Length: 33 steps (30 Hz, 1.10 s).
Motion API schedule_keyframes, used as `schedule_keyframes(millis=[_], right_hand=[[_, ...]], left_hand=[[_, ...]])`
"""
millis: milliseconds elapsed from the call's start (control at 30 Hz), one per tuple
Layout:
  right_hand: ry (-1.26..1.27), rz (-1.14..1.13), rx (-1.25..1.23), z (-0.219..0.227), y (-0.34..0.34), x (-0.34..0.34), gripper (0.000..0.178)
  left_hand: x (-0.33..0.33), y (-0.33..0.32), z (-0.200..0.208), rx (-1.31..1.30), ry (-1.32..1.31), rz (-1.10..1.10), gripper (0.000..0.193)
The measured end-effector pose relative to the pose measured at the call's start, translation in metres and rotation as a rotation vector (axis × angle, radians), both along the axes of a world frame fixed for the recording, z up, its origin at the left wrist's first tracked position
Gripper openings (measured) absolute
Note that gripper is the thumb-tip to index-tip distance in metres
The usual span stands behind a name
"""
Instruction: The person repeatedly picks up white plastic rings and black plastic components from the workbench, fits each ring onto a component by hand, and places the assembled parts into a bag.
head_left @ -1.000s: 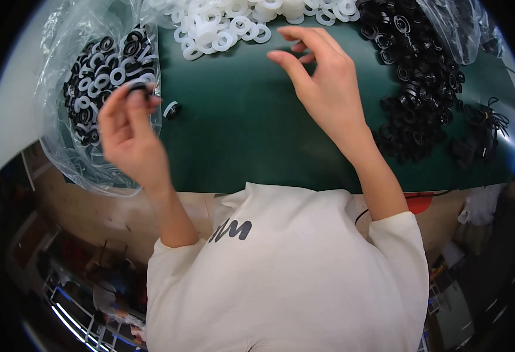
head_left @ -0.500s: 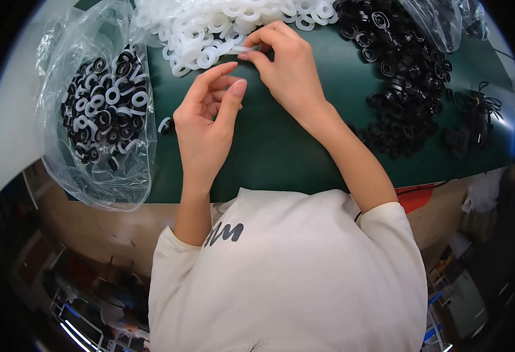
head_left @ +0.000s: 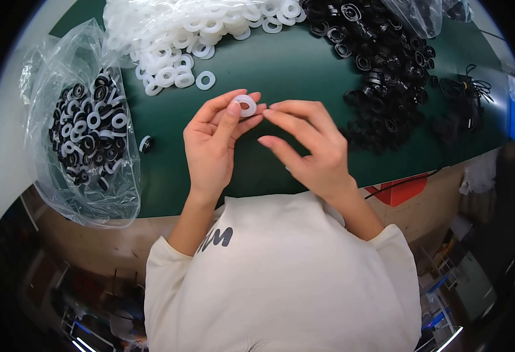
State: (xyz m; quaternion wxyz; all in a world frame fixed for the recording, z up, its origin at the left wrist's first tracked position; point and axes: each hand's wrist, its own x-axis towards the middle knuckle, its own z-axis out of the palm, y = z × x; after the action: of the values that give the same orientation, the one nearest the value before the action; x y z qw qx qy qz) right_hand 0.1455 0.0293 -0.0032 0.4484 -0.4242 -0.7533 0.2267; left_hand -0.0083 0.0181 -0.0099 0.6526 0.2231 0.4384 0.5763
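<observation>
My left hand [head_left: 213, 144] pinches a white plastic ring [head_left: 246, 105] between thumb and fingertips, above the green table [head_left: 281, 64]. My right hand [head_left: 307, 146] is beside it, fingers spread, its index fingertip close to the ring and holding nothing. A heap of white rings [head_left: 178, 29] lies at the far edge, a single white ring [head_left: 205, 80] loose in front of it. A heap of black rings [head_left: 380, 70] lies to the right.
A clear plastic bag [head_left: 84, 129] with assembled black-and-white rings lies at the left. One small assembled ring [head_left: 145, 144] sits on the table next to the bag. A bundle of black cable [head_left: 466, 91] lies at far right.
Both hands have drawn back from the white heap toward me. The left hand came away from the bag and now holds a white ring; the right hand has let go of it.
</observation>
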Motion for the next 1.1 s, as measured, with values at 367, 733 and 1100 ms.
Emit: schedule_keyframes(millis=[367,733,1100], right_hand=[[-0.246,0.134,-0.022,-0.032,-0.05,0.022,0.02],[-0.794,-0.493,0.195,-0.018,0.078,0.061,0.019],[-0.226,-0.316,-0.211,-0.01,0.045,0.031,0.018]], left_hand=[[-0.001,-0.005,-0.013,-0.048,0.131,0.024,0.024],[-0.005,-0.007,-0.01,-0.09,0.088,0.004,0.026],[0.005,-0.003,-0.007,-0.132,0.087,-0.136,0.027]])
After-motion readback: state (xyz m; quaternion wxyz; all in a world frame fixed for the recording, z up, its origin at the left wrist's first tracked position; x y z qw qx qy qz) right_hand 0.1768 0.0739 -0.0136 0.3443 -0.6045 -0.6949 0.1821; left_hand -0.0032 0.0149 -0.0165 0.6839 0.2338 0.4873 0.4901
